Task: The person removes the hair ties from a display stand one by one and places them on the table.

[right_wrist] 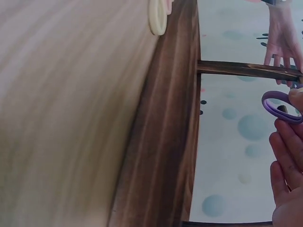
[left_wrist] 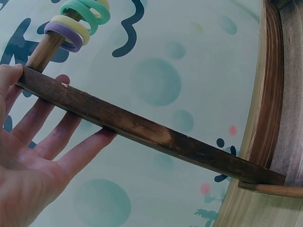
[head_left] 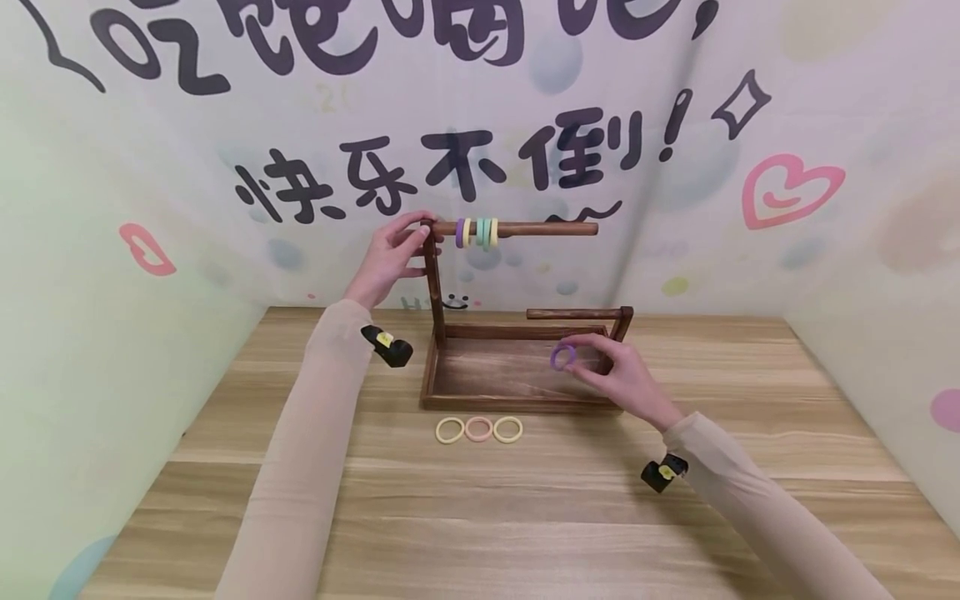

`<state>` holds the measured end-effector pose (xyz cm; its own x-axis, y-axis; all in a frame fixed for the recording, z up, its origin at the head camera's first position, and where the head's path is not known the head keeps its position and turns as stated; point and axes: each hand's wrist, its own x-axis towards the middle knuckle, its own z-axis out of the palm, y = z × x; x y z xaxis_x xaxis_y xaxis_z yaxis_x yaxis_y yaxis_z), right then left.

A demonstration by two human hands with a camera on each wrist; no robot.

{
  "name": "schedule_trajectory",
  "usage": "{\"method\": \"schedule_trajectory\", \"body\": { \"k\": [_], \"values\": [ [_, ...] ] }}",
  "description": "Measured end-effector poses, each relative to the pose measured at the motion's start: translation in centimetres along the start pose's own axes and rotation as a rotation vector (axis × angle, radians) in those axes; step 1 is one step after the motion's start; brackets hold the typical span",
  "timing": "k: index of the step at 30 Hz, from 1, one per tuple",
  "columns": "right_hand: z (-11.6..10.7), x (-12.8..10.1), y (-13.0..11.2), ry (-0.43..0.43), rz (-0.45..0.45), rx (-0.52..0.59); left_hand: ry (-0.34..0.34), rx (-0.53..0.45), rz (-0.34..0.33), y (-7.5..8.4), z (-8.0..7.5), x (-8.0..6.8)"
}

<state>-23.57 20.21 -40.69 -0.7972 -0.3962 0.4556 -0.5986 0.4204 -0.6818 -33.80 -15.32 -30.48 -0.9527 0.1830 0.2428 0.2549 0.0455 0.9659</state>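
A dark wooden stand (head_left: pixel 517 403) has a tray base, a tall post on the left and a shorter one on the right, each with a sideways rod. My left hand (head_left: pixel 389 257) holds the top of the tall post (left_wrist: pixel 142 130), thumb at the corner and fingers behind. Purple, yellow and green rings (head_left: pixel 486 233) hang on the upper rod (head_left: pixel 551 228), near that hand. Between thumb and fingertips, my right hand (head_left: pixel 618 379) pinches a purple ring (head_left: pixel 562 357) above the tray, below the lower rod (head_left: pixel 573 314). In the right wrist view the purple ring (right_wrist: pixel 274 111) is tilted.
On the wood-grain table (head_left: pixel 480 517), in front of the tray, two yellow rings (head_left: pixel 450 442) and a pink ring (head_left: pixel 478 440) lie in a row. Behind the stand hangs a printed cloth (head_left: pixel 360 100) with dark lettering.
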Motion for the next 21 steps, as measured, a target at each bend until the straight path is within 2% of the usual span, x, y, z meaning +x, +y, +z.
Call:
{"method": "schedule_trajectory", "body": {
  "k": [5, 12, 16, 21],
  "values": [
    [0.5, -0.3, 0.2, -0.02, 0.002, 0.0, 0.003, 0.001, 0.001, 0.0, -0.1, 0.0],
    [1.5, -1.0, 0.6, -0.042, 0.042, 0.057, 0.004, -0.009, -0.004, -0.2, -0.1, 0.1],
    [1.8, -1.0, -0.8, -0.047, 0.059, 0.042, 0.002, -0.009, -0.003, -0.2, -0.1, 0.1],
    [1.9, -1.2, -0.8, -0.061, 0.078, 0.075, 0.001, -0.015, -0.004, -0.1, -0.1, 0.1]
  ]
}}
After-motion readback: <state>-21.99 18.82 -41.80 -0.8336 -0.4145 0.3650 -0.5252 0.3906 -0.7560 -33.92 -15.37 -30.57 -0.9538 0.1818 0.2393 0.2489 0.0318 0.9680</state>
